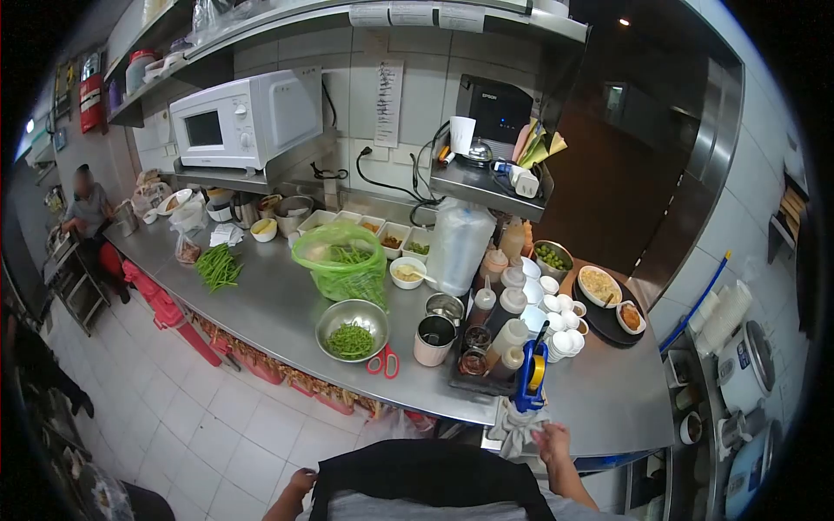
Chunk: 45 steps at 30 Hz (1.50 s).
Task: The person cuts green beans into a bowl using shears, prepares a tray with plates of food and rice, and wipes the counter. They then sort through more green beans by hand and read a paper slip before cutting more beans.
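Note:
At the front edge of the counter my right hand [553,442] is at the right side of a crumpled grey cloth [516,432], its fingers curled against the fabric. My left hand [302,480] hangs low beside the black apron [417,476]; its fingers show only in part and nothing is visible in it. Just above the cloth stands a blue tape dispenser [531,382] with yellow tape. Left of it a black tray holds several squeeze bottles [506,337]. Further left are red-handled scissors [383,362] and a steel bowl [328,317] of cut green beans.
A green plastic bag [334,252] and loose green beans [218,267] lie on the counter. White cups [563,343] and a black tray [618,330] with dishes stand at right. A microwave [252,117] and printer [493,106] sit on shelves. Another person [87,208] is far left.

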Available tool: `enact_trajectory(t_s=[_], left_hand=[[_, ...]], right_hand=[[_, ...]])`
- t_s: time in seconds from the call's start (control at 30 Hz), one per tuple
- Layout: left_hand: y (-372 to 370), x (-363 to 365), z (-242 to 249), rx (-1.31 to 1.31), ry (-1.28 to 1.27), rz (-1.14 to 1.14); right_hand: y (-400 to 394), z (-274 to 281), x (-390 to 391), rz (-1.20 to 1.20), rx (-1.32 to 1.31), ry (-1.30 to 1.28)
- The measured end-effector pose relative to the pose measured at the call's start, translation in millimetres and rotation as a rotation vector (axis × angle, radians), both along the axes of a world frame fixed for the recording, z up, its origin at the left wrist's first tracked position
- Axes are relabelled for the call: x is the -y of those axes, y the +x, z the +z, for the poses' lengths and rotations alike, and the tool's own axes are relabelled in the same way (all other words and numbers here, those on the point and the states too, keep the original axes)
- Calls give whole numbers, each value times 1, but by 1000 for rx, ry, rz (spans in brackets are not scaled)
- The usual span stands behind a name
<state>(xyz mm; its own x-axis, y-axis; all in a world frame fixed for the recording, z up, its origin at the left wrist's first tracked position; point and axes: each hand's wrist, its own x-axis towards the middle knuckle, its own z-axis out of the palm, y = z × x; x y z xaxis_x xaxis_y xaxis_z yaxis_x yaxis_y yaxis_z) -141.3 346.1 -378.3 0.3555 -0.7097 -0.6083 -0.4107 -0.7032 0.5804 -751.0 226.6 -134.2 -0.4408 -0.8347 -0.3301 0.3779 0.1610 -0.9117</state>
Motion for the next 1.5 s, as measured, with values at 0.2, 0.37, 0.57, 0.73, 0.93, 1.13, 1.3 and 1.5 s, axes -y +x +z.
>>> enact_trajectory(t_s=[0.2,0.37,0.57,0.73,0.93,1.13,1.3,1.5], left_hand=[[-62,115,122,-268,-617,19],[-85,148,208,-362,-700,-56],[-95,152,212,-531,-505,125],[-78,168,190,-441,-485,149],[-79,176,215,-808,-671,808],[-5,156,202,-918,-719,1151],[112,159,166,-915,-719,1286],[226,194,132,-849,-651,1305]], right_hand=[[14,-36,8,-5,-1273,-207],[5,-10,17,159,-1306,-21],[-37,-11,20,267,-792,103],[-66,136,29,614,-1733,49],[21,273,58,819,-1054,153],[117,281,64,1287,-751,-216],[263,219,91,1426,-383,-139],[487,125,135,1602,-929,-654]])
